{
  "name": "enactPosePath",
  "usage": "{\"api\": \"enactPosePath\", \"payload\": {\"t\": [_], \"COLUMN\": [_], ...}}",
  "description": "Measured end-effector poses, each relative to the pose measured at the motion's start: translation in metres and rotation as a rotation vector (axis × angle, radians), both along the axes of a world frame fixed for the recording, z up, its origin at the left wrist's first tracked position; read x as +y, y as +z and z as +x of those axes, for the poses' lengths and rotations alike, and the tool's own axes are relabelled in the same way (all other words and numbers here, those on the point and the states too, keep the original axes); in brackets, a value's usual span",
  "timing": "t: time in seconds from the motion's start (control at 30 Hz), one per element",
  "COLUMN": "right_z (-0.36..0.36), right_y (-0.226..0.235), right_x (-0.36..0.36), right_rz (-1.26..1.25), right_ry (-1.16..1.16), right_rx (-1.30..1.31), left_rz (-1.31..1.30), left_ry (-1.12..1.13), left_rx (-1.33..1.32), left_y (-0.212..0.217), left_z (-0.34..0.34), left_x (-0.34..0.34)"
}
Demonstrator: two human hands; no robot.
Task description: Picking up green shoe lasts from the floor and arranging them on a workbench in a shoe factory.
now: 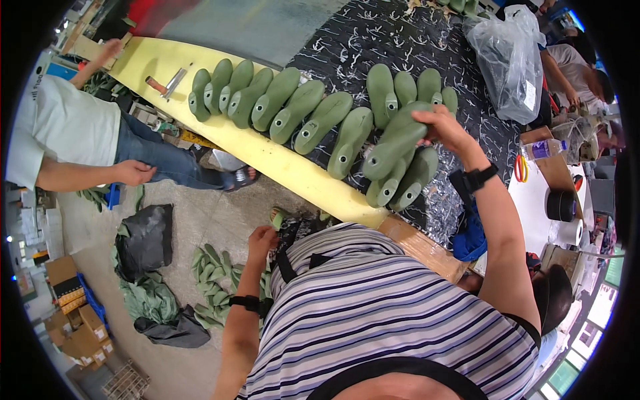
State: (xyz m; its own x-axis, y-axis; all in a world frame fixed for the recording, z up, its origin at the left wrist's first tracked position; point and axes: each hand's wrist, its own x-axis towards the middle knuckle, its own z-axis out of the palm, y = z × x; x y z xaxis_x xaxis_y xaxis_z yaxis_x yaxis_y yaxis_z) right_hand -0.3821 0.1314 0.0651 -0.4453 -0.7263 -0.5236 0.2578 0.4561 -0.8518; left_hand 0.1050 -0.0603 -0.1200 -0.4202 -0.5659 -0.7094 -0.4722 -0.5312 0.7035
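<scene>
My right hand (445, 128) grips a green shoe last (399, 141) near its toe end, thumb and fingers on either side. This last is raised over other lasts at the right end of the table, partly covering a green last (390, 185). Beside it lies another last (418, 180). A row of similar lasts (322, 121) with round holes in their heels runs leftward along the yellow board (267, 152). Down by my left side hangs my left hand (263, 241), fingers curled in, with nothing visible in it.
A hammer-like tool (167, 84) lies on the board. Black patterned sheeting (347, 50) covers the table beyond, where a clear plastic bag (507, 63) stands. Loose green lasts (213, 280) and a dark sack (148, 240) lie on the floor. A co-worker (73, 127) stands at left.
</scene>
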Motion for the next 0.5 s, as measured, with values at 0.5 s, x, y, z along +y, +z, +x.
{"api": "enactPosePath", "payload": {"t": [0.5], "right_z": [0.02], "right_y": [-0.051], "right_x": [-0.094], "right_rz": [-0.089], "right_ry": [-0.123], "right_rx": [-0.048], "left_rz": [-0.984], "left_ry": [-0.418], "left_rx": [0.202], "left_y": [0.113], "left_z": [-0.203], "left_x": [-0.005]}}
